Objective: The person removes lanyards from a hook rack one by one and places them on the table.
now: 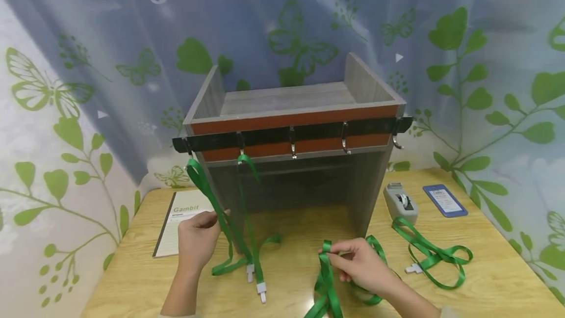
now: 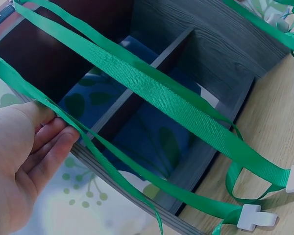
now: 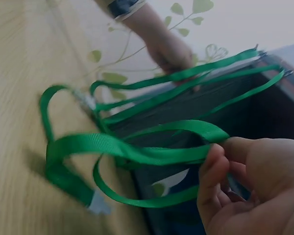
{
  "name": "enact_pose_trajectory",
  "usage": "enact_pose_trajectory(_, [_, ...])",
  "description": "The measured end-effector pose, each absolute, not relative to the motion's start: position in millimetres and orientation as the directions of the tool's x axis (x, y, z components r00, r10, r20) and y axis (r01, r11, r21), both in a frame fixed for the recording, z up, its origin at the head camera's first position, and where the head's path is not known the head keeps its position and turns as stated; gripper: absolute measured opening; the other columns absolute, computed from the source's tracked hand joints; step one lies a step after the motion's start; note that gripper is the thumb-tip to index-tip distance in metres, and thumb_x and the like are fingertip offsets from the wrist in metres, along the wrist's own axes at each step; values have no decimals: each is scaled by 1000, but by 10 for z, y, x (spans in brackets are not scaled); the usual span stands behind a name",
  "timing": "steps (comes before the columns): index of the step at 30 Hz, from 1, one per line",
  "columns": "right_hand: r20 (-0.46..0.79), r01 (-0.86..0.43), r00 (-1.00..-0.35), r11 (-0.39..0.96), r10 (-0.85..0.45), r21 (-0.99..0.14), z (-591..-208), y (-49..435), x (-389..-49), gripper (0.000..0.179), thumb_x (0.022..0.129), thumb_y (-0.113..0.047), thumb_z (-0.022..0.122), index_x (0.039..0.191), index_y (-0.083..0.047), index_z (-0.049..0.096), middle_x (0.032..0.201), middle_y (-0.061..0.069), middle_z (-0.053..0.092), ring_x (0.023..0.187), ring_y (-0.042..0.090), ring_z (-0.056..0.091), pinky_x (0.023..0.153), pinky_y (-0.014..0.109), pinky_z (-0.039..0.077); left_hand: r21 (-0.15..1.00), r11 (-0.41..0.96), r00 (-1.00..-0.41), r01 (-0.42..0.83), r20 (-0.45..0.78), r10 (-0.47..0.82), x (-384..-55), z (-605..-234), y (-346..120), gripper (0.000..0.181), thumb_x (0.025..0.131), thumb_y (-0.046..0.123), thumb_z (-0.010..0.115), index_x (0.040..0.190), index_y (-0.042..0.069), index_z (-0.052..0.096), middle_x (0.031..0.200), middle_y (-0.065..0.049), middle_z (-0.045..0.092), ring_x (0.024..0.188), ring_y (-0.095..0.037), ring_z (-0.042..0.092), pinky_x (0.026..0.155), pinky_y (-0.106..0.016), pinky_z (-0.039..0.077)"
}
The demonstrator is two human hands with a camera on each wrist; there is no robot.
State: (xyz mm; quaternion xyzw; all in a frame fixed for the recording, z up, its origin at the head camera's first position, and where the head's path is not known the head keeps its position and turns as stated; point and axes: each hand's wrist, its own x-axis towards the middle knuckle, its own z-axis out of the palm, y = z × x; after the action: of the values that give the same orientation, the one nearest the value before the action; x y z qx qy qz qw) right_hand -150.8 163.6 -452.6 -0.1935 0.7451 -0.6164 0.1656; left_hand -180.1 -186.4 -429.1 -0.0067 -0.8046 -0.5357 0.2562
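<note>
A green lanyard [image 1: 204, 184] with a white clip hangs from the leftmost hook of a black hook rail [image 1: 269, 137]. My left hand [image 1: 200, 237] pinches its strap partway down, beside the box's left side. From the second hook hangs another green lanyard [image 1: 249, 163], its white clip [image 1: 262, 288] low over the table. In front of the box, my right hand [image 1: 359, 264] pinches a folded green lanyard [image 3: 137, 152] between thumb and fingers, loops dangling below. More green strap [image 1: 375, 247] shows behind that hand; I cannot tell whether it belongs to the same lanyard.
The rail runs along the front of a grey wooden box shelf [image 1: 371, 195]. On the wooden table [image 1: 291, 259] lie a loose green lanyard [image 1: 455, 259], a grey tape dispenser [image 1: 401, 205] and a blue card holder [image 1: 461, 211] at right. A notebook [image 1: 169, 234] is at left.
</note>
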Motion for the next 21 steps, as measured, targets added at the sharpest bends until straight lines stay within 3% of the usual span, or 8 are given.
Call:
enact_pose_trajectory(2, [-26, -78, -858, 180, -513, -981, -4605, 1650, -1525, 27, 98, -13, 62, 116, 6, 70, 85, 16, 73, 53, 4, 55, 50, 23, 48, 858, 423, -870, 290, 421, -257, -1810, -4299, -1865, 10, 86, 12, 80, 84, 3, 79, 77, -15, 76, 61, -1, 66, 56, -16, 52])
enact_pose_trajectory(5, [-52, -66, -837, 196, -545, -978, -4727, 1658, -1563, 30, 99, -14, 62, 118, 8, 68, 82, 13, 73, 57, 4, 59, 53, 25, 53, 858, 423, -862, 292, 428, -271, -1818, -4306, -1863, 9, 85, 13, 80, 84, 4, 80, 77, -14, 76, 61, 1, 66, 56, -15, 52])
enact_pose_trajectory(9, [-65, -57, -826, 198, -560, -978, -4863, 1643, -1598, 32, 99, -16, 62, 120, 8, 67, 103, 17, 73, 62, 5, 63, 58, 27, 57, 858, 415, -850, 302, 440, -290, -1809, -4311, -1867, 7, 84, 10, 81, 84, 4, 80, 76, -14, 76, 61, 1, 65, 55, -15, 51])
enact_pose_trajectory(16, [-88, -21, -839, 194, -537, -981, -4962, 1666, -1599, 28, 99, -11, 60, 119, 7, 68, 87, 14, 72, 63, 6, 64, 59, 23, 56, 853, 407, -849, 326, 454, -271, -1824, -4322, -1863, 7, 84, 9, 81, 85, 3, 80, 76, -13, 76, 58, -1, 63, 52, -15, 50])
enact_pose_trajectory(21, [-104, -2, -834, 191, -542, -982, -5030, 1657, -1611, 29, 99, -11, 61, 120, 7, 67, 99, 18, 73, 63, 6, 64, 58, 21, 55, 857, 406, -852, 318, 446, -274, -1819, -4315, -1864, 7, 84, 10, 81, 85, 4, 79, 77, -13, 76, 60, -1, 63, 54, -15, 51])
